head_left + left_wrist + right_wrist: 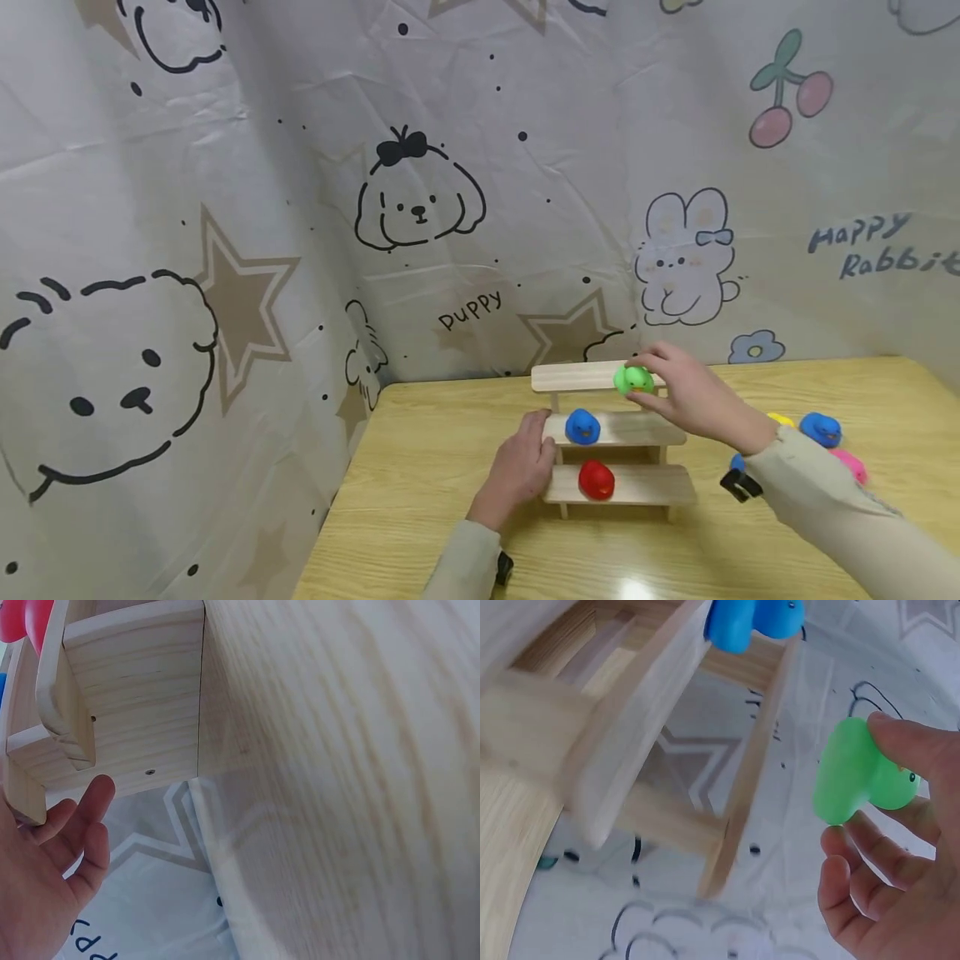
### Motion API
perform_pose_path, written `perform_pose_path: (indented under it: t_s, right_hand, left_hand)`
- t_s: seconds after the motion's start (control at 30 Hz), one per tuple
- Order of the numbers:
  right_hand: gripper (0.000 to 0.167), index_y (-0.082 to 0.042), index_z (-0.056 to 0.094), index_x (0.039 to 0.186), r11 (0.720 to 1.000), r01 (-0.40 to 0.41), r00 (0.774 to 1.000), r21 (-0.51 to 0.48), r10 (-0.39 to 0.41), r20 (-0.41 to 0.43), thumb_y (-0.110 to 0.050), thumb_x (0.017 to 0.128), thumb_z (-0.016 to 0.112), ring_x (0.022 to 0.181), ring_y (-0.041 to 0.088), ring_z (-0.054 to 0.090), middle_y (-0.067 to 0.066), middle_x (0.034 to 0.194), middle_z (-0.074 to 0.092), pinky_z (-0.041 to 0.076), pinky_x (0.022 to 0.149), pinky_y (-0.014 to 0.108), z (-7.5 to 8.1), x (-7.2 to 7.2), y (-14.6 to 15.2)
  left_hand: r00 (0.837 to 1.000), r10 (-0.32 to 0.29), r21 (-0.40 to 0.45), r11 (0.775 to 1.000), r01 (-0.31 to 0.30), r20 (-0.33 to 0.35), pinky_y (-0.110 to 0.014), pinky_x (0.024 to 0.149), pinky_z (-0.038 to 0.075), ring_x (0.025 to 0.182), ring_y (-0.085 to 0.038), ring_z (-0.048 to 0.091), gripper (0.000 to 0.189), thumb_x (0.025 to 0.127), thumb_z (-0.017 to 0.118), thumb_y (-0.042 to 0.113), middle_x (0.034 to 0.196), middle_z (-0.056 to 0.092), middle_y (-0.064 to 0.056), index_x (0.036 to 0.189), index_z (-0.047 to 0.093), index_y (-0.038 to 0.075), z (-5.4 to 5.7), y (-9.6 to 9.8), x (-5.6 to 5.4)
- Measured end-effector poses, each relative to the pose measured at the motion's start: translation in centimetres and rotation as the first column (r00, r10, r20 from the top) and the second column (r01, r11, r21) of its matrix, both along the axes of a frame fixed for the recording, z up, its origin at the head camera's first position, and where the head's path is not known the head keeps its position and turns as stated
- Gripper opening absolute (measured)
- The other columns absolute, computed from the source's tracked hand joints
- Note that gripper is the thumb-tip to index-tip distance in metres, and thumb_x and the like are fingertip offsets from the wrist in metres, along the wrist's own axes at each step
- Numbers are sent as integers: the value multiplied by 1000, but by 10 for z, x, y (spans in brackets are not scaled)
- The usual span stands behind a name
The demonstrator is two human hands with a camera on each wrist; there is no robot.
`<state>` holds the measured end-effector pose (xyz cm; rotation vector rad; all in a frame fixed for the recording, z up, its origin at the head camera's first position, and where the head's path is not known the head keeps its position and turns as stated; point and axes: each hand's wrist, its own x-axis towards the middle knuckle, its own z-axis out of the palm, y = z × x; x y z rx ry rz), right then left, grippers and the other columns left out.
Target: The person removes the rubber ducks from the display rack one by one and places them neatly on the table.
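Note:
A green toy duck [635, 380] is pinched between the thumb and fingers of my right hand [678, 392]. In the head view it appears over the top board of the stepped wooden stand [570, 377]; the right wrist view shows the green duck [851, 772] apart from the boards. My left hand [522, 467] holds the left end of the stand's middle board, with its fingers [94, 799] bent by the board's end. A blue toy duck [582, 426] sits towards the left of the middle step. On the lowest step sits a red toy duck [597, 481].
On the table [420, 467] to the right lie another blue duck [821, 429], a pink toy [851, 465] and a yellow toy [782, 419]; the right arm partly covers this group. A printed curtain [450, 100] hangs behind and left of the table.

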<state>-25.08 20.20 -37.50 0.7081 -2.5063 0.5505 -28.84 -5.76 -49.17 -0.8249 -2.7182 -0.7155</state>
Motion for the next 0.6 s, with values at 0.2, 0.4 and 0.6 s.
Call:
perform_pose_path:
  t_s: [0.2,0.4,0.6]
  right_hand:
    - [35,-7,65,101,999,49,996,3,-49,-76,-13,71,82,80,15,54,1,98,55,50,63,33,-9,36,42]
    - [36,-8,65,98,993,116,993,37,-115,-33,-13,67,84,82,16,56,1,97,57,50,64,35,-24,64,82]
    - [34,-11,65,92,986,148,986,72,-153,67,-19,66,85,76,9,51,-2,93,55,48,59,26,-49,80,109]
  left_hand:
    - [1000,4,9,1000,-4,-10,-39,84,49,99,-26,60,46,96,33,24,133,46,-7,137,41,5,-2,-1,-1]
    - [1000,-9,18,1000,9,8,-40,85,49,100,-26,59,47,96,32,24,134,45,-8,137,40,4,-1,1,-2]
    - [1000,2,2,1000,-2,5,-40,85,49,100,-26,59,47,95,31,24,133,45,-8,137,39,5,-3,2,-2]
